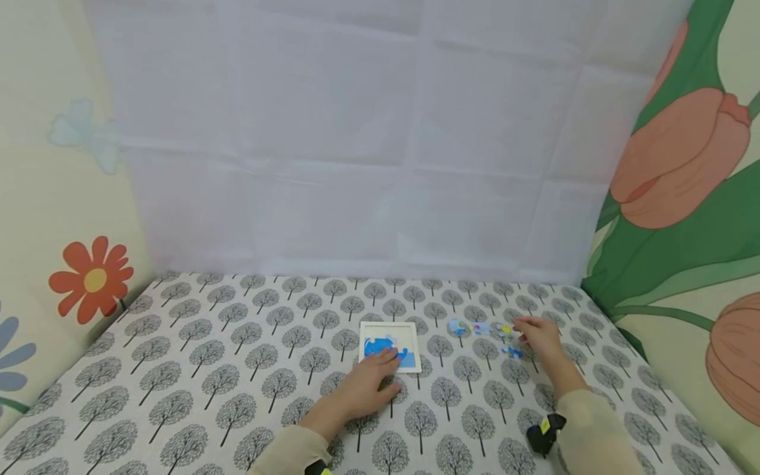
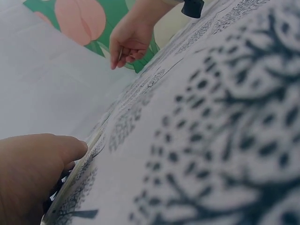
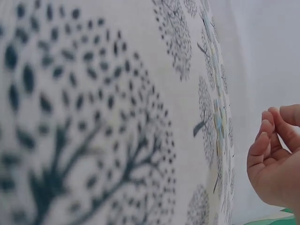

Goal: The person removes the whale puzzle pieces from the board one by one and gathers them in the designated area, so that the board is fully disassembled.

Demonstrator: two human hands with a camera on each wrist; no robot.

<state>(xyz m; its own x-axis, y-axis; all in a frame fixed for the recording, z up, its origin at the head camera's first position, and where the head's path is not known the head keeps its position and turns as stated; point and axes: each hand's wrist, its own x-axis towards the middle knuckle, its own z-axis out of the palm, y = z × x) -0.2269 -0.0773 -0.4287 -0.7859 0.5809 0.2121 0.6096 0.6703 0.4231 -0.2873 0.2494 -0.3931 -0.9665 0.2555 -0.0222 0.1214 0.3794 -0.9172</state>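
Frame [image 1: 407,335] under left hand [image 1: 367,387], right hand [image 1: 543,340] pinching piece [image 2: 120,53]

Tree-patterned cloth [image 1: 267,402], white frame [image 1: 388,324], colourful pieces [image 1: 481,328]

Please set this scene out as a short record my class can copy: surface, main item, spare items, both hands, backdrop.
Surface: tree-print tablecloth
Main item: white-framed picture puzzle, blue shapes inside
Spare items: small loose puzzle pieces, right of the frame
Left hand: fingers over the puzzle's lower part
Right hand: beside the loose pieces, apparently pinching a thin object, mostly hidden
Backdrop: creased white sheet
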